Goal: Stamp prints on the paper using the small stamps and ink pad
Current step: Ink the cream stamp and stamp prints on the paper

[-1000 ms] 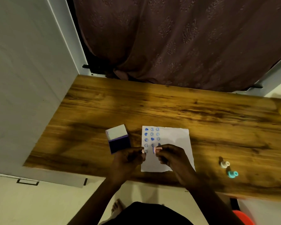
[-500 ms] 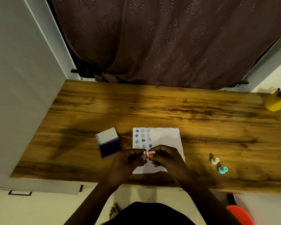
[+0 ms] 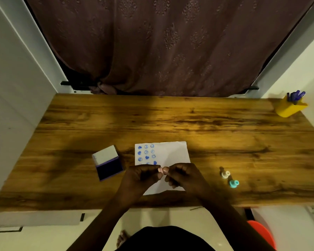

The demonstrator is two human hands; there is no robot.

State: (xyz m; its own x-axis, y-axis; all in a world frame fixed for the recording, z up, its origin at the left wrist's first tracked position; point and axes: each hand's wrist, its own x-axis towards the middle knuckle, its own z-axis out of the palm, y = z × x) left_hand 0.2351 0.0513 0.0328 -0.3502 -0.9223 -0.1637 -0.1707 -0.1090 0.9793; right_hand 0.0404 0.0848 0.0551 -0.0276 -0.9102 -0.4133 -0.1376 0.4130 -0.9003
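Note:
A white paper [image 3: 172,154] lies on the wooden desk [image 3: 170,122], with several blue heart and smiley prints in its upper left corner. Over the paper's near half, my left hand [image 3: 143,176] and my right hand [image 3: 183,175] meet fingertip to fingertip, both pinching one small pink stamp [image 3: 161,170]. The open ink pad [image 3: 108,164], white lid raised and dark blue pad showing, sits just left of the paper. A cream stamp [image 3: 225,174] and a teal stamp [image 3: 233,183] lie to the right of the paper.
A yellow pen holder [image 3: 290,108] with blue pens stands at the desk's far right corner. A dark patterned curtain [image 3: 161,44] hangs behind the desk. White walls flank both sides. An orange object [image 3: 261,232] sits on the floor at the lower right.
The two hands, first slightly apart with a pink piece in each, have come together on the stamp. The head view has tilted up, showing more curtain and the pen holder.

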